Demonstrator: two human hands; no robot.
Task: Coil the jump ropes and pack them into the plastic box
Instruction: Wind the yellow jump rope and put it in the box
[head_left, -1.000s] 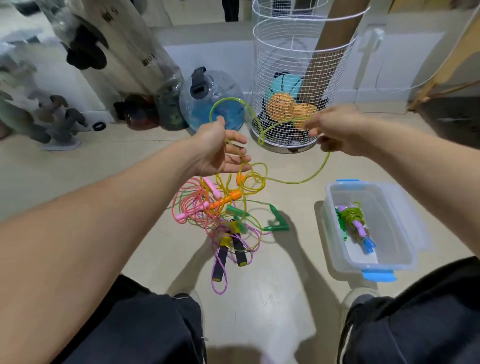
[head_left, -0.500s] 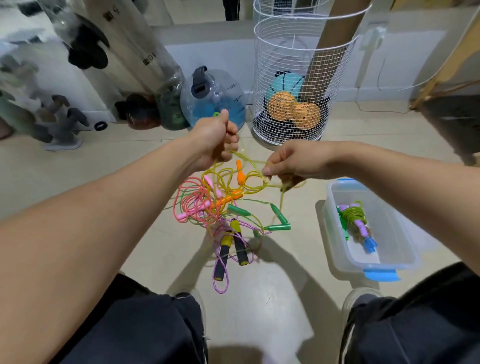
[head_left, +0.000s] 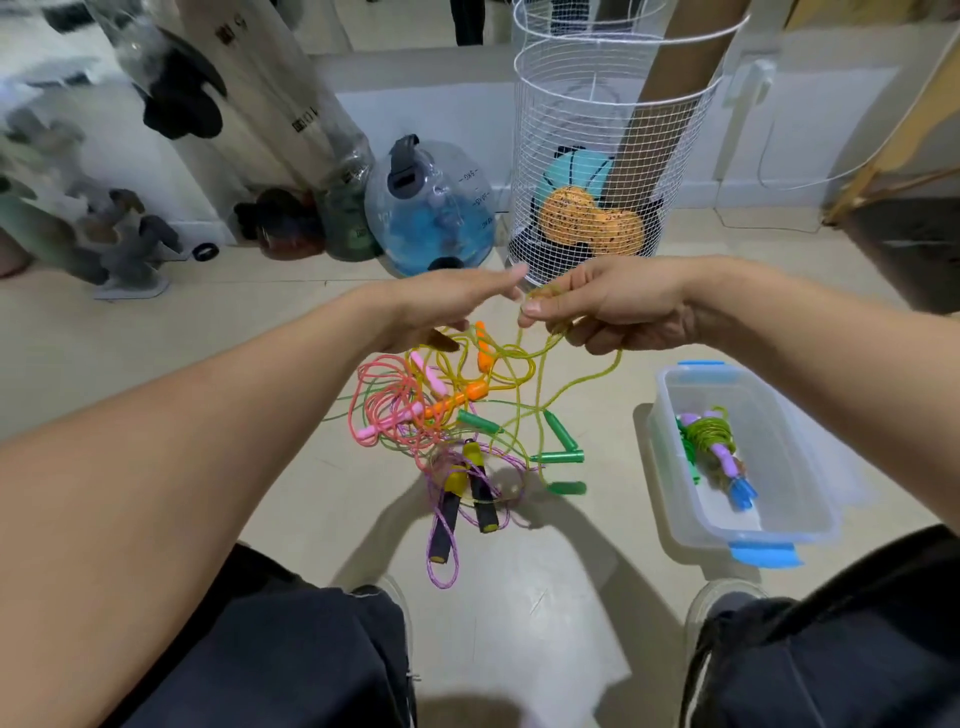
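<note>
Pale floor (head_left: 545, 597) held a rope tangle (head_left: 452, 415) — the right hand (head_left: 613, 306) pinched the yellow rope (head_left: 566, 389), the left hand (head_left: 441, 306) wide; coiling had begun, the plastic box (head_left: 810, 525) waiting at four o'clock.

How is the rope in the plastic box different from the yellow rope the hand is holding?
The green rope in the clear plastic box is wound into a tight bundle; the yellow rope hangs loose and tangled with others. The green one lies in the box; the yellow one is pinched by the right hand above the floor. Both are thin jump ropes.
</note>
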